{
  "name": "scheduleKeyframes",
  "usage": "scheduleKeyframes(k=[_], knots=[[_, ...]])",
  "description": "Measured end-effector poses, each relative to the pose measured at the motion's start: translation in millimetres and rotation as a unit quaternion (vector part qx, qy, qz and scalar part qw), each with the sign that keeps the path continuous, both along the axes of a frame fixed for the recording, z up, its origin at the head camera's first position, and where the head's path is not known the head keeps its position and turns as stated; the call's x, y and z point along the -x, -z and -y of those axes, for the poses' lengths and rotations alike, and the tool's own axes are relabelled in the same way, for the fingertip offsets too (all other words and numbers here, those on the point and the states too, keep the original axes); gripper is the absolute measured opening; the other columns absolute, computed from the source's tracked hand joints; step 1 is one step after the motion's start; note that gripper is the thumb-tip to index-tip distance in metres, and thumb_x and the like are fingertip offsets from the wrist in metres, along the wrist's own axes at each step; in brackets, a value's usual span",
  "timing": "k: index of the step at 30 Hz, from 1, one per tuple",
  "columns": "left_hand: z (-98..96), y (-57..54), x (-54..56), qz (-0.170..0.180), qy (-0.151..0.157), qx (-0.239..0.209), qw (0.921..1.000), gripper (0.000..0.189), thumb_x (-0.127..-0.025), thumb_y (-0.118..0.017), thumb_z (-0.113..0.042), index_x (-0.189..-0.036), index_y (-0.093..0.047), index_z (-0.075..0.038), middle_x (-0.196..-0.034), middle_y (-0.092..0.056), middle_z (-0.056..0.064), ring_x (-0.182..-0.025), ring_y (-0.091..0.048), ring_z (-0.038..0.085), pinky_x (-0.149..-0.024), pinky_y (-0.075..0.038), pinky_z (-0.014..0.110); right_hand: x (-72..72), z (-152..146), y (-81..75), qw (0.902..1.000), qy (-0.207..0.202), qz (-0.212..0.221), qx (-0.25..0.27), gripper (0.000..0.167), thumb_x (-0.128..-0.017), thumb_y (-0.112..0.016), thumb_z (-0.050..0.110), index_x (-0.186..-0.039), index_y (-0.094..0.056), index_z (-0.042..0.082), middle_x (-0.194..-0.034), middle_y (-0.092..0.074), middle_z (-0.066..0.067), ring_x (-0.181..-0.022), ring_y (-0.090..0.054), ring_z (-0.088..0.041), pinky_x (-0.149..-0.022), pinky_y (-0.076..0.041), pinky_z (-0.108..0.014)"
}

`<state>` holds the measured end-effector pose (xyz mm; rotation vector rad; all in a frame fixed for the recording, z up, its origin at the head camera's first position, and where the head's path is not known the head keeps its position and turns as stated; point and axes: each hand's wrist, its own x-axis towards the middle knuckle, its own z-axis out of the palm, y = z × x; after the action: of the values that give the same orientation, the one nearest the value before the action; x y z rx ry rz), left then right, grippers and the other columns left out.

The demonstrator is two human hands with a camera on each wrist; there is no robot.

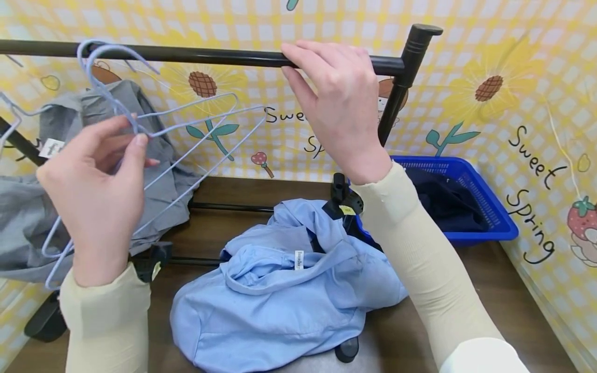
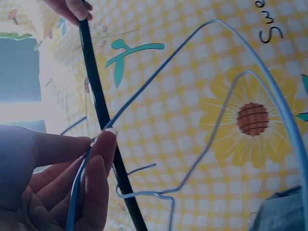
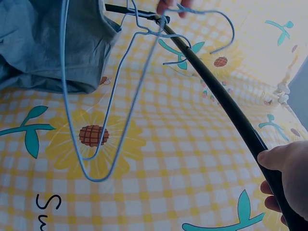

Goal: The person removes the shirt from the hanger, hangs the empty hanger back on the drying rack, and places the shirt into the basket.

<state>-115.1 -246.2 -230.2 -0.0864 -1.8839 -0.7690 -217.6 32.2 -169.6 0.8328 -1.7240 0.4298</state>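
L hand [image 1: 95, 197] pinches the necks of two blue wire hangers [image 1: 186, 150], hooks up over the black rail [image 1: 196, 54], long axis slanting down-left, while R hand [image 1: 342, 103] curls round that rail further right, so L is nearer.

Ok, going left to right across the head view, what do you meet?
Grey garment → left hand pinching the wire hangers → light blue shirt → right hand gripping the black rail → blue basket.
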Motion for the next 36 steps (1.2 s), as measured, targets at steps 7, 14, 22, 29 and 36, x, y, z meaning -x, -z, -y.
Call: scheduleKeyframes(k=[7, 14, 22, 29, 36], knots=[[-8.5, -28.4, 22.7, 0.038, -0.053, -0.038, 0.9972, 0.027, -0.101, -0.064, -0.016, -0.126, -0.073, -0.015, -0.103, -0.076, 0.010, -0.064, -0.053, -0.020, -0.065, -0.044, 0.007, 0.4, -1.3, 1.0, 1.0000, 0.002, -0.001, 0.004, 0.038, -0.109, -0.050, 0.035, -0.123, -0.075, 0.010, -0.119, -0.073, -0.006, -0.111, -0.066, -0.021, -0.091, -0.045, -0.038], [-15.0, -28.0, 37.0, 0.066, -0.061, -0.029, 0.9955, 0.028, -0.101, -0.061, -0.021, -0.127, -0.070, -0.016, -0.097, -0.077, 0.009, -0.061, -0.052, -0.021, -0.060, -0.040, 0.011, 0.7, -0.9, 0.9, 1.0000, 0.002, -0.001, 0.002, 0.038, -0.109, -0.050, 0.035, -0.123, -0.075, 0.009, -0.119, -0.073, -0.006, -0.111, -0.066, -0.021, -0.092, -0.045, -0.037], [-15.2, -11.7, 43.6, 0.084, -0.093, -0.023, 0.9918, 0.028, -0.101, -0.059, -0.019, -0.126, -0.069, -0.011, -0.096, -0.077, 0.008, -0.059, -0.041, -0.028, -0.066, -0.034, 0.012, 0.7, -0.5, 0.9, 1.0000, 0.000, 0.002, -0.001, 0.039, -0.109, -0.049, 0.035, -0.124, -0.075, 0.009, -0.120, -0.072, -0.006, -0.113, -0.065, -0.021, -0.094, -0.044, -0.036], [-15.5, -7.6, 43.2, 0.092, -0.125, -0.037, 0.9872, 0.034, -0.100, -0.062, -0.024, -0.134, -0.064, -0.024, -0.107, -0.076, 0.002, -0.078, -0.065, -0.004, -0.087, -0.042, 0.020, 0.8, -0.4, 1.7, 1.0000, -0.002, 0.006, -0.001, 0.040, -0.109, -0.049, 0.035, -0.124, -0.074, 0.009, -0.121, -0.072, -0.007, -0.113, -0.065, -0.022, -0.095, -0.043, -0.036], [-20.2, -7.9, 38.6, 0.096, -0.121, -0.053, 0.9866, 0.040, -0.100, -0.062, -0.022, -0.139, -0.058, -0.029, -0.120, -0.072, -0.006, -0.097, -0.072, 0.019, -0.087, -0.049, 0.015, 1.2, -0.7, 1.2, 1.0000, 0.003, 0.007, -0.006, 0.042, -0.110, -0.046, 0.036, -0.125, -0.074, 0.009, -0.121, -0.072, -0.006, -0.114, -0.064, -0.021, -0.097, -0.042, -0.035]])
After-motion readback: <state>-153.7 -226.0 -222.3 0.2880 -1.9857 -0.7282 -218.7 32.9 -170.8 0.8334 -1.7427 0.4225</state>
